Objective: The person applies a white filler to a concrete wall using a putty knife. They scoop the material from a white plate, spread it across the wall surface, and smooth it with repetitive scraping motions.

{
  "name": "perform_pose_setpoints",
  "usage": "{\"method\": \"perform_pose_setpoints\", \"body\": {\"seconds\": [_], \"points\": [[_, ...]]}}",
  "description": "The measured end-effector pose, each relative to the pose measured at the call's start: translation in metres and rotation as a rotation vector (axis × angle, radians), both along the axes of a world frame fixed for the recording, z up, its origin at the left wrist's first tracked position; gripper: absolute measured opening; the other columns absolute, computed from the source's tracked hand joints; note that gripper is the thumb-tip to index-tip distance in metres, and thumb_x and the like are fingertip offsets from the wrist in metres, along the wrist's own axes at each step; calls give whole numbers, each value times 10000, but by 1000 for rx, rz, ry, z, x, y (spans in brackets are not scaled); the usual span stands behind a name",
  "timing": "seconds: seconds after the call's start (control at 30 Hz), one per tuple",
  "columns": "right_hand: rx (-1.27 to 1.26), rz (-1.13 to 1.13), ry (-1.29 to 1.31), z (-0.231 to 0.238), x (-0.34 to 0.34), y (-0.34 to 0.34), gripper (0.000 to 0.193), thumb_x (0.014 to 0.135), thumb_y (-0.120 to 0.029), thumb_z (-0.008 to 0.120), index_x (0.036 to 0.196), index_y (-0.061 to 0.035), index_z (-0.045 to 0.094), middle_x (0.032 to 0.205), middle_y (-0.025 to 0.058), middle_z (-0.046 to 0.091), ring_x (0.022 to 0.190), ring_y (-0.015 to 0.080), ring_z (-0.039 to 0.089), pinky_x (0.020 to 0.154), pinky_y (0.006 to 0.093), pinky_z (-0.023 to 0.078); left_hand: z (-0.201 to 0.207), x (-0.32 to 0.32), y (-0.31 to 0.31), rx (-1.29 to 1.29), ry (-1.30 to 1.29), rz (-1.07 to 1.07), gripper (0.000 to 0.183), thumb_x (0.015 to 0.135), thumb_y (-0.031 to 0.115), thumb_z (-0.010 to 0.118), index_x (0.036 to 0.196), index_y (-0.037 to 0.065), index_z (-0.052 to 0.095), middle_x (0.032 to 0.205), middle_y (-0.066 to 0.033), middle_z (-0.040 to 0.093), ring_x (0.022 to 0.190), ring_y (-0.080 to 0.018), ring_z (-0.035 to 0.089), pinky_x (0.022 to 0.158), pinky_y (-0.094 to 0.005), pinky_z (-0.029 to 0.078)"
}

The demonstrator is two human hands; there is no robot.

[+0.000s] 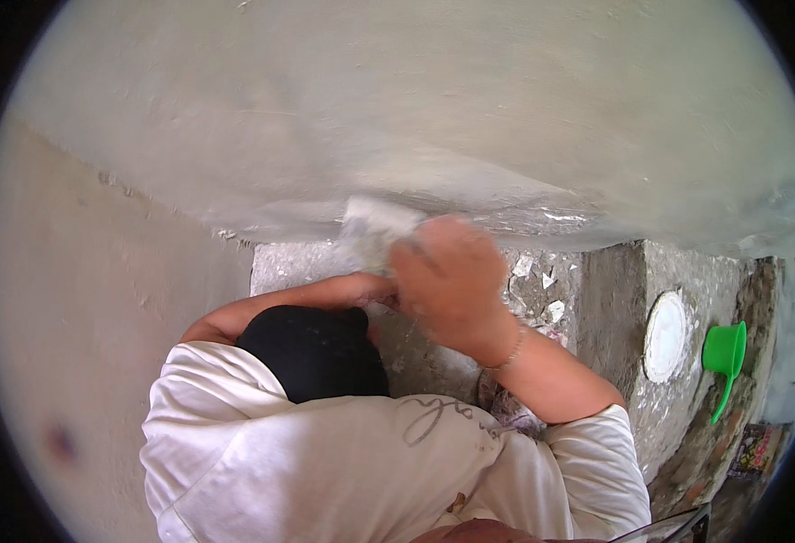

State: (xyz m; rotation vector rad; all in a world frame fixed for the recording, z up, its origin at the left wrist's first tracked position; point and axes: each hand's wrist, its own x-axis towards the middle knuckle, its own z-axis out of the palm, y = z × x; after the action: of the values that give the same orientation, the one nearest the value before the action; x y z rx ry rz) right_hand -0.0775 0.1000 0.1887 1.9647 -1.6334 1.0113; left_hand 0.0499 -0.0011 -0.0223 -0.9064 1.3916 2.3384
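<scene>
My right hand (452, 281), blurred by motion, is closed with its back toward me, low against the grey plastered wall (397, 109). At its fingers is a broad, pale, flat scraper-like tool (375, 226), its edge at the foot of the wall; motion smears its exact shape. My left hand (372, 288) reaches in from the left, close beside the right one. The right hand covers its fingers, so whether it holds anything is hidden. A dark, rounded, cloth-covered shape (316, 353) lies in front of my left forearm.
White flakes (551, 312) lie scattered on the rough floor right of my hands. Farther right are a round, white-coated lid or plate (665, 337) and a green dipper (725, 348). Another plastered wall (108, 299) meets the first in a corner on the left.
</scene>
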Motion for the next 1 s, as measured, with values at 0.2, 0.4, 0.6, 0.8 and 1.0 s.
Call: {"method": "perform_pose_setpoints", "body": {"seconds": [0.2, 0.4, 0.6, 0.8, 1.0], "points": [[287, 114, 138, -64, 0, -29, 190, 636, -129, 580, 824, -98, 575, 854, 80, 533, 752, 242, 557, 624, 349, 409, 11, -11, 2, 22, 49, -9, 454, 827, 390, 660, 1027, -6, 561, 926, -78, 586, 784, -149, 571, 699, -307, 520], [76, -133, -54, 26, -52, 26, 169, 616, -72, 567, 779, -89, 610, 746, 76, 512, 676, 259, 525, 580, 375, 409, -5, -13, 4, -8, -44, -25, 442, 834, 375, 659, 1041, -3, 559, 952, -79, 591, 799, -147, 571, 719, -308, 519], [392, -128, 220, -22, -94, 86, 40, 664, -124, 557, 684, -97, 535, 754, 50, 471, 750, 231, 518, 605, 356, 409, -3, -24, 5, 22, -124, -80, 388, 878, 271, 621, 1122, -16, 531, 1020, -120, 581, 889, -201, 603, 789, -352, 545], [258, -397, 338, -20, -159, 98, 55, 680, -113, 555, 730, -96, 544, 798, 47, 511, 799, 229, 542, 622, 343, 421, 9, -30, 10, 13, -134, -90, 370, 869, 281, 633, 1077, -11, 542, 973, -108, 592, 825, -192, 612, 756, -328, 550], [-37, -351, 208, 23, -133, 106, 105, 656, -97, 581, 745, -98, 525, 768, 50, 488, 752, 230, 526, 631, 339, 427, 16, -28, 13, 0, -173, -69, 354, 851, 312, 655, 1044, 32, 559, 933, -73, 614, 779, -155, 600, 730, -308, 537]]}}
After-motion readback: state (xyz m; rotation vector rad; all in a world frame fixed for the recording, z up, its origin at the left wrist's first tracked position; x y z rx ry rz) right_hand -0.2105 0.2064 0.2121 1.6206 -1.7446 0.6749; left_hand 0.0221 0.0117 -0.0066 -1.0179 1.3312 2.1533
